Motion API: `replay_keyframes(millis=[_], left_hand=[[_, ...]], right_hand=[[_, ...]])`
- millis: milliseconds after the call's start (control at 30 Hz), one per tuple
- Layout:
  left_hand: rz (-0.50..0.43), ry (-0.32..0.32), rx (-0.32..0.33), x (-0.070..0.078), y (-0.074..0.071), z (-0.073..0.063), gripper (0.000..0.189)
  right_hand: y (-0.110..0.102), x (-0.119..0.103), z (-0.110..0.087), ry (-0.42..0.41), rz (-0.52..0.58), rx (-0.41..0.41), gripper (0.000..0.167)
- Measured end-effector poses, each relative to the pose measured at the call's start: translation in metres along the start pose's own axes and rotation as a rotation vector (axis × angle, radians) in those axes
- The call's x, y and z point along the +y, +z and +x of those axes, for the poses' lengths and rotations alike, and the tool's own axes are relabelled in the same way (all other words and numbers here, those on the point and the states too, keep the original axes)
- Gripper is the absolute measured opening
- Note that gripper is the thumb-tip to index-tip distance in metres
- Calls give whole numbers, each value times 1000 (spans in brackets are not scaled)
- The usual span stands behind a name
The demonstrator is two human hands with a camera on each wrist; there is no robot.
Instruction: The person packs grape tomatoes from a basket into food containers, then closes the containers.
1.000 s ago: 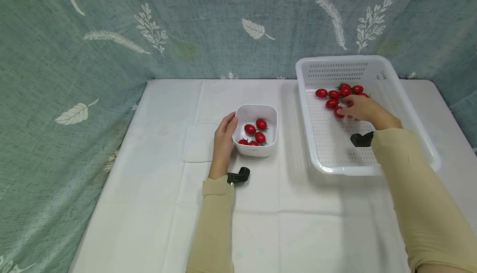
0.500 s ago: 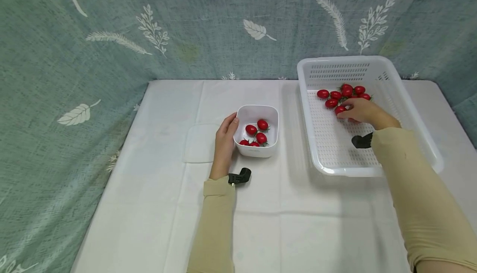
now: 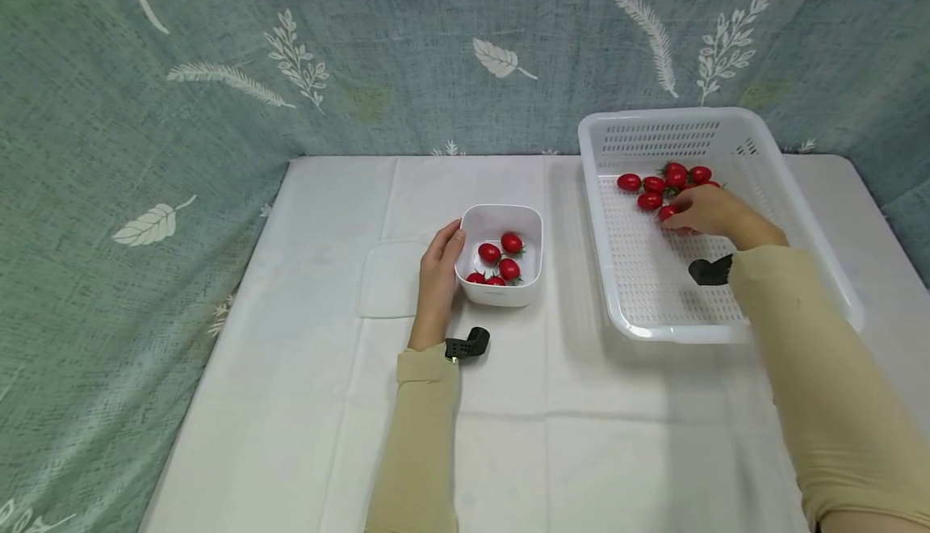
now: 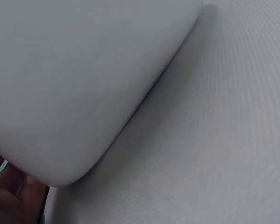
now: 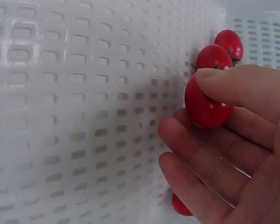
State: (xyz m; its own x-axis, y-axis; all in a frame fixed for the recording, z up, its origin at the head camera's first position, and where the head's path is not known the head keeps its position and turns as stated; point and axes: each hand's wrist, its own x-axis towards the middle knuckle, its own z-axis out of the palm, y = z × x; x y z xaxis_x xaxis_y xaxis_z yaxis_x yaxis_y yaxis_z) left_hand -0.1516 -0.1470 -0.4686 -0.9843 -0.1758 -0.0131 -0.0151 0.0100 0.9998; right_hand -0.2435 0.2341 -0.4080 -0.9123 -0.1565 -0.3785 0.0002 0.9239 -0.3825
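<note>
My left hand (image 3: pixel 437 274) holds the left side of a small white square container (image 3: pixel 501 297), its fingertips at the rim. Several red cherry tomatoes (image 3: pixel 509 269) lie inside. In the left wrist view, the container's smooth wall (image 4: pixel 83 84) fills much of the picture, and the fingers (image 4: pixel 23 198) show at its lower corner. Inside a large white perforated basket (image 3: pixel 613 291), my right hand (image 3: pixel 715 214) pinches a cherry tomato (image 5: pixel 207 105) between thumb and fingers. More cherry tomatoes (image 5: pixel 228 44) lie just beyond it, and another (image 5: pixel 181 205) shows below the fingers.
A flat translucent square lid (image 3: pixel 388 281) lies left of the container, partly behind the left hand. White cloth (image 3: pixel 291 420) covers the table, and a green leaf-patterned curtain (image 3: pixel 421 97) hangs along its back and left. The basket's raised rim surrounds the right hand.
My right hand shifts slightly within the basket, its thumb and fingers closing on a cherry tomato and moving it a little away from me. The left hand and container stay in place.
</note>
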Motion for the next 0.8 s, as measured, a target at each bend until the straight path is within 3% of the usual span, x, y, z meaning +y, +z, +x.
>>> replay_keyframes(millis=[367,800], left_hand=[[3,-9,2,1,-1,-1,44],[-24,7,-14,11,2,-5,43]], right_hand=[[-14,-14,-13,-23,-3,12,52],[-21,-46,-35,-180,-13,190,44]])
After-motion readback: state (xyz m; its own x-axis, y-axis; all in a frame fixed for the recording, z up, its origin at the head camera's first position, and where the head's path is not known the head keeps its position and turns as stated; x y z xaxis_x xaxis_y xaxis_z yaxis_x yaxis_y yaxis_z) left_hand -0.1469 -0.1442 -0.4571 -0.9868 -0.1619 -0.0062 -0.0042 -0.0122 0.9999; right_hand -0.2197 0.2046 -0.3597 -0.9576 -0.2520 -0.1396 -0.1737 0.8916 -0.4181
